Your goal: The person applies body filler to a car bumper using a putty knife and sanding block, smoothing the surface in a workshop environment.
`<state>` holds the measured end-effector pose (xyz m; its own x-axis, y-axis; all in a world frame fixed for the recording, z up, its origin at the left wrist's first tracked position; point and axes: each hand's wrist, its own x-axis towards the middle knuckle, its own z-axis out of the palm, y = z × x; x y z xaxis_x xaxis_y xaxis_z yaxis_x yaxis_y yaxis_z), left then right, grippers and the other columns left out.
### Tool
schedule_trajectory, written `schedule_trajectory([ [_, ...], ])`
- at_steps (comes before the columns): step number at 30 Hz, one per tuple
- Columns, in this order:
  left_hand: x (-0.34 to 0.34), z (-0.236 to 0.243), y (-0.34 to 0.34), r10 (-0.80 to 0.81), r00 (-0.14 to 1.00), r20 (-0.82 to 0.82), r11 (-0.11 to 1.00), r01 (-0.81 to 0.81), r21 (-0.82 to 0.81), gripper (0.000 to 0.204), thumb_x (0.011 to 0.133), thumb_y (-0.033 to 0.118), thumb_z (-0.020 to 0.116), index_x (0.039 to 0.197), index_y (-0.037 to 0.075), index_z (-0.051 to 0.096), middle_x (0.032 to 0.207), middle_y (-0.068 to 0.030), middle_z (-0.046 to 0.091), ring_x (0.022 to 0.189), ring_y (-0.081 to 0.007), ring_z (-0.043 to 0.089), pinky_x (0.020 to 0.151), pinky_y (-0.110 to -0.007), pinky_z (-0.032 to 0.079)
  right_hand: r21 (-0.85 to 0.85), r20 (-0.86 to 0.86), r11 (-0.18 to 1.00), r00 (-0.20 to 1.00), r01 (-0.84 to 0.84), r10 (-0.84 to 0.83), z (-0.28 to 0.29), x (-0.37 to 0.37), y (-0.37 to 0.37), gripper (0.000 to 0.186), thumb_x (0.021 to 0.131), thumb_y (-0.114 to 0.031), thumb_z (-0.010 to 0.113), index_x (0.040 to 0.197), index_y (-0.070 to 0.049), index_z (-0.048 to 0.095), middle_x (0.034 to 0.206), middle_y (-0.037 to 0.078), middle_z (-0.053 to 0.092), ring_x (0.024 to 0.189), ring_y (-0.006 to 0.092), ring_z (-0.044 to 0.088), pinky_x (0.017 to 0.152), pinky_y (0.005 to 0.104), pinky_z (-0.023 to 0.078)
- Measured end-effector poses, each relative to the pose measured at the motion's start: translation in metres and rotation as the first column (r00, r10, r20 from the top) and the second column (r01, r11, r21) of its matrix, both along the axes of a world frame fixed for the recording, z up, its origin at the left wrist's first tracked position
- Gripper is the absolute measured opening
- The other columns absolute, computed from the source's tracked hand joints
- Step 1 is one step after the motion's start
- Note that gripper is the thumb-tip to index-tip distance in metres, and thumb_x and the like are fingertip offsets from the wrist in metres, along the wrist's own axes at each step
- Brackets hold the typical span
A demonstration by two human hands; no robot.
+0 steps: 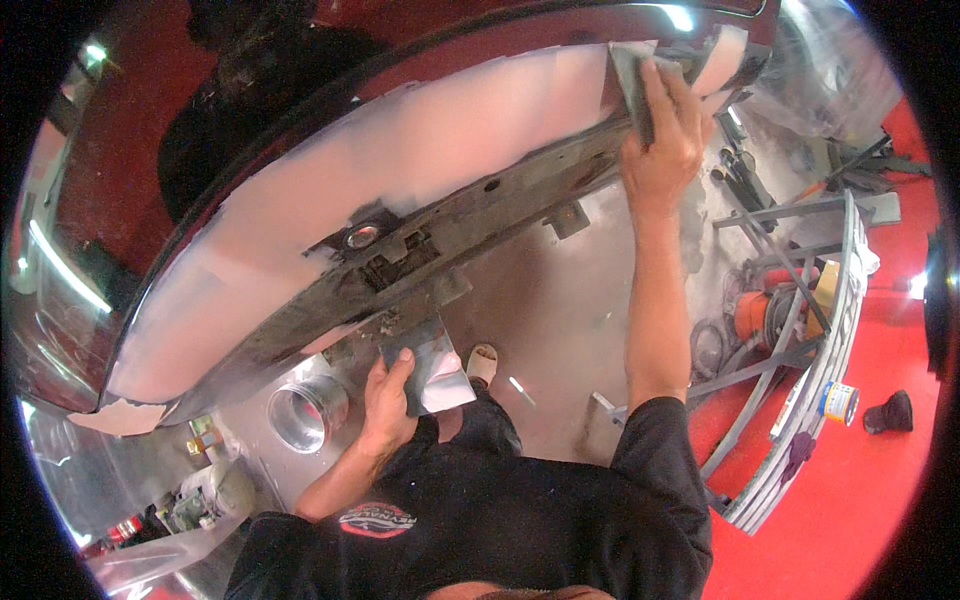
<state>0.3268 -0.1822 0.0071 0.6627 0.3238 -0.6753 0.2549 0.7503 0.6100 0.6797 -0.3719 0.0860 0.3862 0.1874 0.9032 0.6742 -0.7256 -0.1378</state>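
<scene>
A dark maroon car body panel [450, 62] curves across the top, with a broad band of pale pink filler [400, 160] along it. At the far right end of that band, my right hand [668, 135] grips a flat grey-green pad [630, 85], its fingers laid over it against the panel. Lower down, my left hand [388, 405] pinches a thin grey sheet [425, 350] by its edge, thumb on top. The sheet has a shiny pinkish-white area at its lower right. Whether that is filler or a reflection, I cannot tell.
Beneath the panel are a dark trim strip [510, 185] and a round silver duct or tin [305, 415]. At right stands a curved metal rack [850, 300], with orange equipment [752, 315] behind it and a small can [838, 402] beside it. Clear plastic sheeting [830, 75] hangs upper right.
</scene>
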Motion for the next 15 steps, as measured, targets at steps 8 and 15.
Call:
schedule_trajectory([
  [8, -0.011, 0.022, 0.014, -0.411, 0.904, -0.118, 0.132, 0.187, 0.973, 0.031, 0.104, 0.016, 0.052, 0.128, -0.004, 0.053, 0.118, -0.0142, 0.063, 0.107, -0.0269, 0.061, 0.095, -0.038, 0.048, 0.017, -0.035, 0.998, 0.997, -0.063, 0.063, -0.107, -0.043, 0.011, 0.06, 0.069, -0.006, 0.06, 0.128, -0.009, 0.069, 0.13, 0.015, 0.062, 0.118, 0.039, 0.055, 0.106, 0.0487, 0.042],
  [15, 0.031, 0.052, 0.0, -0.188, 0.982, 0.024, 0.772, 0.133, 0.622, 0.038, 0.11, 0.028, 0.039, 0.118, -0.003, 0.061, 0.111, -0.0078, 0.063, 0.1, -0.0174, 0.055, 0.092, -0.035, 0.045, 0.087, -0.542, 0.909, 0.746, -0.407, 0.386, -0.063, -0.174, -0.006, 0.054, 0.076, -0.017, 0.068, 0.129, -0.009, 0.068, 0.125, 0.013, 0.064, 0.114, 0.037, 0.057, 0.099, 0.0492, 0.046],
])
